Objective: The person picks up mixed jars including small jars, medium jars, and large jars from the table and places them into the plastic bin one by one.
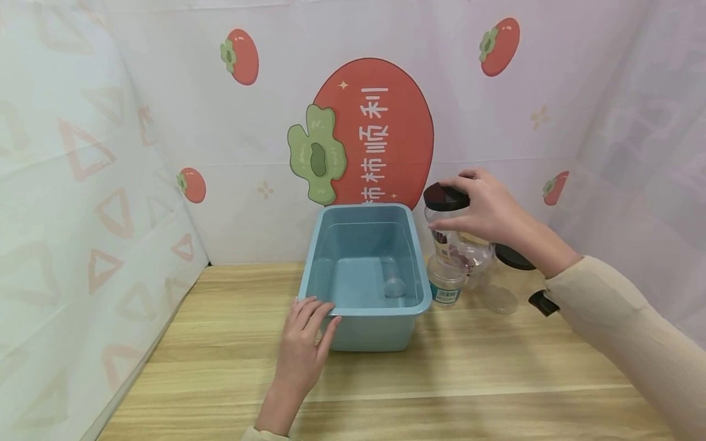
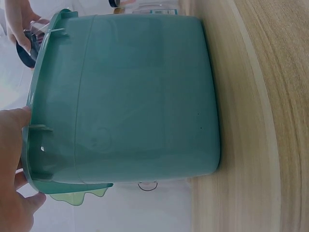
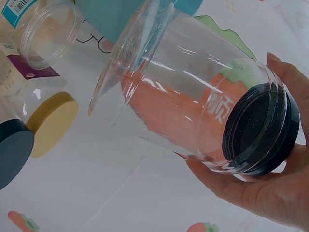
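My right hand [image 1: 485, 211] grips a large clear plastic jar [image 3: 169, 92] around its black lid [image 3: 285, 137], raised beside the bin's right edge. My left hand [image 1: 303, 343] holds the front left corner of a blue plastic bin [image 1: 366, 332], fingers over the rim and thumb along the outside. Inside the bin, a clear plastic container [image 1: 393, 285] lies toward the right. In the left wrist view, the bin's outer wall [image 2: 145, 96] fills most of the picture. My right hand [image 2: 19, 24] and the dark lid show beyond its rim.
Right of the bin stand several clear jars, one with a teal label [image 1: 444, 295], another with a black lid [image 1: 515, 257]. A yellow-lidded jar [image 3: 53, 123] shows in the right wrist view. A patterned curtain [image 1: 265, 135] hangs behind the wooden table [image 1: 231, 367].
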Tool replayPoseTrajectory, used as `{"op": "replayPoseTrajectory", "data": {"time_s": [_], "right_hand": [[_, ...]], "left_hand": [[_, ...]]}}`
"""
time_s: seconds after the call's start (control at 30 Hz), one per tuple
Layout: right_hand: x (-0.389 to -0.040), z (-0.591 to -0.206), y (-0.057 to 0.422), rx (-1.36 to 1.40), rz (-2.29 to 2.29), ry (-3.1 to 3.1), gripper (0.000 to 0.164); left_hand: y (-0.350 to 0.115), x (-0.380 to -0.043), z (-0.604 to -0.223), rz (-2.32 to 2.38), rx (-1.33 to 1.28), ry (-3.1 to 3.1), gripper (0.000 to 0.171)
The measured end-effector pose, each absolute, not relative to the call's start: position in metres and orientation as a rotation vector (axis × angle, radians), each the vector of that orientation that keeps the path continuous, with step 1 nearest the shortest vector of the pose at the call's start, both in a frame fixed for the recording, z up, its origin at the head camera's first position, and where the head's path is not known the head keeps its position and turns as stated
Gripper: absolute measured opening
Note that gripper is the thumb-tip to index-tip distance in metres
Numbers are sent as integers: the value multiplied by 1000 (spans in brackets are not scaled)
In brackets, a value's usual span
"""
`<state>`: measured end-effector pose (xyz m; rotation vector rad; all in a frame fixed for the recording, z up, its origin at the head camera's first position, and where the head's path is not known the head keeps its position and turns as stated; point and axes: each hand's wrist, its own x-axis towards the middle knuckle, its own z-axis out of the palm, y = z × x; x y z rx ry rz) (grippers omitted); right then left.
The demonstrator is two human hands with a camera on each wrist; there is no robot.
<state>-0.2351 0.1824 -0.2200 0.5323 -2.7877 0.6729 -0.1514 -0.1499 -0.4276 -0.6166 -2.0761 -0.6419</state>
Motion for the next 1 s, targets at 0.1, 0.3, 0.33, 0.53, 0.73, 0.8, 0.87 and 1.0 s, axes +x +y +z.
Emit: {"op": "replayPoseTrajectory", "data": {"time_s": [0.1,0.3,0.33,0.53,0.73,0.8,0.87,1.0], "right_hand": [[-236,-219,180,537,681,-2791,78],[-237,-217,177,561,677,-2783,77],[-237,-217,177,566,676,-2779,77],[-236,-215,173,579,658,-2771,77],[-236,-213,168,582,680,-2764,74],[-236,-213,166,582,682,-2761,73],[-236,-213,164,580,680,-2763,75],[-237,-212,163,582,668,-2764,76]], "left_hand": [[-150,-151,-428,-639,-615,-2076,48],[-150,-151,-428,-635,-613,-2079,49],[-150,-151,-428,-635,-613,-2078,49],[-150,-151,-428,-630,-615,-2077,50],[-150,-151,-427,-628,-614,-2087,50],[-150,-151,-427,-626,-612,-2092,50],[-150,-151,-427,-624,-611,-2094,50],[-150,-151,-427,-621,-610,-2094,50]]}}
